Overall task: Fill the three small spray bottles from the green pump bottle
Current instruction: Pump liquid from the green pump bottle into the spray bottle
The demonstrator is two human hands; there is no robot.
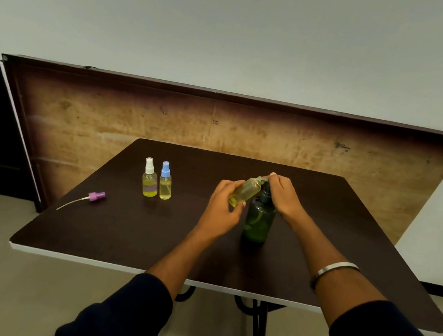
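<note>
Two dark sleeves lie nearest the camera, a metal bangle [335,270] on the right wrist. An uncapped spray bottle [245,191] is gripped by the left hand [223,200], its long axis tilted, neck pointing up-right to the spout of the green pump bottle [259,221]. The pump head is pressed under the curled right hand [283,193]. Left, two capped spray bottles stand upright: white-capped bottle [149,179], blue-capped bottle [165,182]. A purple sprayer cap [97,196] lies on the dark table [114,238].
</note>
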